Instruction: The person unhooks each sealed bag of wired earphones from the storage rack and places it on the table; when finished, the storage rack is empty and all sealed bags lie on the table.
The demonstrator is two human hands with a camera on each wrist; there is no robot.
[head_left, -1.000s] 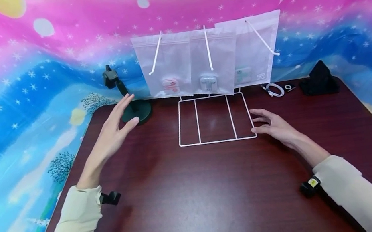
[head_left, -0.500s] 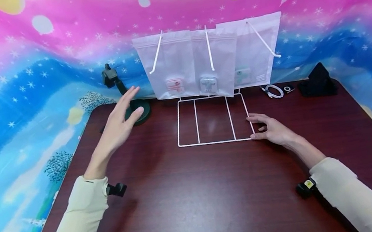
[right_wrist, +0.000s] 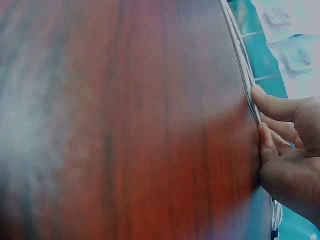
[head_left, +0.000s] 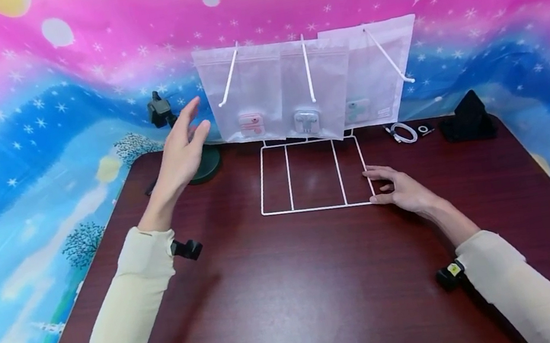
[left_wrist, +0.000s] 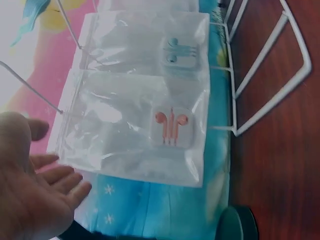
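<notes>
A white wire display rack (head_left: 341, 173) lies with its base on the table, and white pouches hang from its three long hooks. My right hand (head_left: 401, 190) holds the base at its front right corner, fingers over the side wire and thumb by the corner. My left hand (head_left: 182, 150) is raised, fingers extended, just left of the left pouch (head_left: 242, 89) and apart from it. Pink earphones (left_wrist: 171, 127) in a clear case show in that pouch. The middle pouch (head_left: 314, 78) holds white earphones (head_left: 307, 122), the right pouch (head_left: 381, 58) a pale green set (head_left: 358, 110).
Behind my left hand stands a dark green round-based stand (head_left: 206, 164) with a jointed arm. A coiled white cable (head_left: 403, 133), a small round item (head_left: 425, 128) and a black stand (head_left: 468, 120) are at the back right. A printed cloth (head_left: 127, 57) hangs behind the table (head_left: 293, 288).
My left hand has risen and moved forward and right, toward the left pouch. My right hand has shifted slightly left, its fingers now over the rack's side wire.
</notes>
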